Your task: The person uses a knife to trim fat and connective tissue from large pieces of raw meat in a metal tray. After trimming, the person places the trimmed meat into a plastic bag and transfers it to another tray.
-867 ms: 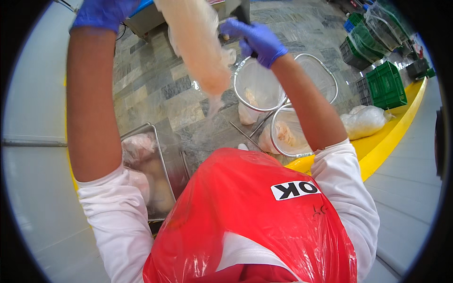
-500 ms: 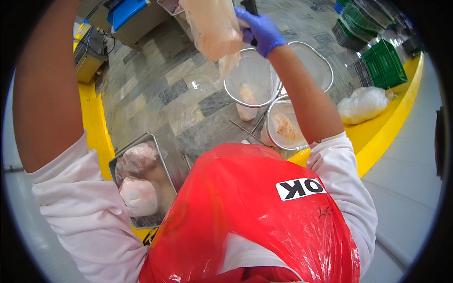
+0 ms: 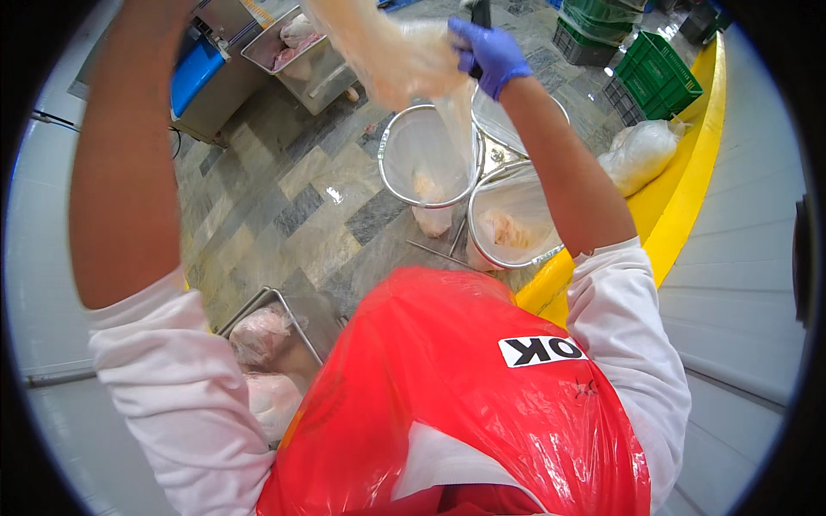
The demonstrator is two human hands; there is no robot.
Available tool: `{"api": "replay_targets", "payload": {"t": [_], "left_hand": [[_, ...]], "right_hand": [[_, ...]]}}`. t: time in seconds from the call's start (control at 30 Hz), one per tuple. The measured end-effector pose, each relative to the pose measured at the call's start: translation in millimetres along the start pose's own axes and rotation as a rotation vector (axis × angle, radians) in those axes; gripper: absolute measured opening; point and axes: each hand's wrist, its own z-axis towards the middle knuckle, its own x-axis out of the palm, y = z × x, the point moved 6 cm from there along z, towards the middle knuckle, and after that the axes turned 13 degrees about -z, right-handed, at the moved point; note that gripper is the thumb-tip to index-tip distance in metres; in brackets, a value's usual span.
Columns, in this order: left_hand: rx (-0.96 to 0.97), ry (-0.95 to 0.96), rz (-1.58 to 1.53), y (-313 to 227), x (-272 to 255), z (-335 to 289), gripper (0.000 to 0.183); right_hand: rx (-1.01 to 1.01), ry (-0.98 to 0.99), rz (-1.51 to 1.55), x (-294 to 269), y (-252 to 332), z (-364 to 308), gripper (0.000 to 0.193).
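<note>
Head view, raised plastic (image 3: 400, 56), lumps (image 3: 506, 230) in bags (image 3: 404, 148)

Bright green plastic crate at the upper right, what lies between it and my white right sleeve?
In the head view, a bulging whitish plastic bag and part of the yellow ledge lie between the crate and your sleeve.

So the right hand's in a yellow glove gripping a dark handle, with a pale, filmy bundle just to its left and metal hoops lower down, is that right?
Not quite. The head view shows the right hand in a blue glove, not a yellow one. The rest holds: it grips a dark handle, with the pale, filmy bundle just to its left and metal hoops lower down.
</note>
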Motion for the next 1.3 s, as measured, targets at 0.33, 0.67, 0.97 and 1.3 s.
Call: {"api": "replay_targets", "payload": {"t": [0.33, 0.67, 0.97, 1.3], "left_hand": [[-0.786, 0.35, 0.699, 348, 46, -134, 0.057], [-0.816, 0.424, 0.802, 415, -57, -354, 0.035], [-1.388, -0.398, 0.803, 347, -120, -718, 0.046], [-1.658, -1.372, 0.553, 282, 95, -1001, 0.04]], "right_hand": [[0.207, -0.259, -0.601, -100, -182, -60, 0.037], [0.516, -0.32, -1.09, -139, -325, -127, 0.039], [0.153, -0.271, -1.447, -136, -359, -58, 0.04], [-0.124, -0.179, -1.895, -81, -326, -54, 0.064]]}}
